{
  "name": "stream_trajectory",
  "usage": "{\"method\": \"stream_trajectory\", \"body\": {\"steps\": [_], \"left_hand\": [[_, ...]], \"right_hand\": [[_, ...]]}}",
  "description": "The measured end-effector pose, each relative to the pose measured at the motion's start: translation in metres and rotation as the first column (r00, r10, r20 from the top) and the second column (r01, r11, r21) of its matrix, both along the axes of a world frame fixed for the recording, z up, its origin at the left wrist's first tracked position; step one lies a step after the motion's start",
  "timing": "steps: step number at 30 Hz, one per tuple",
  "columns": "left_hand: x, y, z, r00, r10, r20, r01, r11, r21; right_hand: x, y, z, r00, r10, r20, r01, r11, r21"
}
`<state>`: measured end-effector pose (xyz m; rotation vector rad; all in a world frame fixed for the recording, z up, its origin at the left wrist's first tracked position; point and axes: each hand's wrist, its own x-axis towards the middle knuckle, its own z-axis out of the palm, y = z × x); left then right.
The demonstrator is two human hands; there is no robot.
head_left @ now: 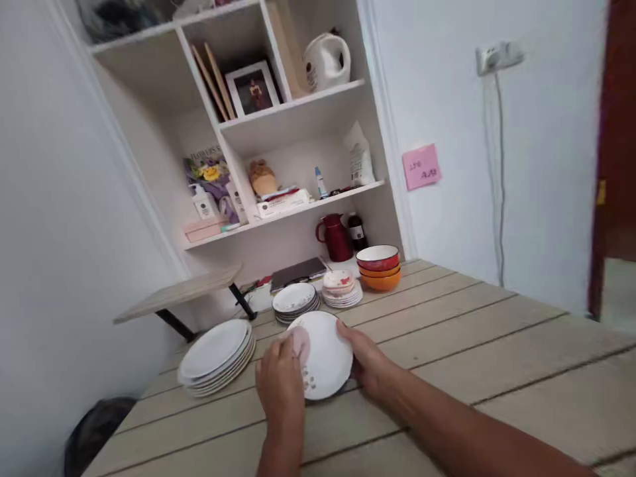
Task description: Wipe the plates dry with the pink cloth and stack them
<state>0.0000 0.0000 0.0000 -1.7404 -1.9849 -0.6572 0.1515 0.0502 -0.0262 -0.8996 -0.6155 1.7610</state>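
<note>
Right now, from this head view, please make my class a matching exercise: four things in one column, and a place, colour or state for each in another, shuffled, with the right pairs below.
Things:
1. front plate
2. pink cloth
3. bowls
4. paper note

Places, colours or states:
A. stacked, red above orange
B. on the wall
C. gripped at its edge by the right hand
D. under the fingers of the left hand

Right pairs: 1-C, 2-D, 3-A, 4-B
</note>
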Motion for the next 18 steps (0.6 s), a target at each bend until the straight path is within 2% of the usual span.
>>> {"method": "stream_trajectory", "body": {"steps": [3,6,9,11,15,18], "left_hand": [[0.009,0.002,-0.009,0.986,-0.167,0.019,0.168,0.986,-0.008],[0.015,0.004,-0.014,0.929,-0.365,0.065,0.365,0.931,0.012],[0.015,0.004,-0.014,0.887,-0.45,0.102,0.448,0.893,0.043],[0.011,0.005,-0.012,0.907,-0.405,0.112,0.401,0.914,0.059],[-0.002,0.004,-0.006,0.973,-0.196,0.124,0.185,0.979,0.091],[-0.008,0.001,-0.001,0.992,-0.074,0.097,0.069,0.996,0.057]], "right_hand": [[0.012,0.007,0.006,0.999,-0.044,0.009,0.044,0.999,-0.002],[0.016,0.007,0.011,0.999,-0.045,0.006,0.045,0.999,0.018],[0.011,-0.002,0.015,1.0,0.019,-0.005,-0.018,0.996,0.082],[0.004,-0.01,0.016,0.997,0.075,0.015,-0.076,0.99,0.115],[-0.007,-0.023,0.015,0.984,0.158,0.081,-0.167,0.978,0.123],[-0.009,-0.024,0.014,0.989,0.123,0.083,-0.128,0.99,0.056]]}}
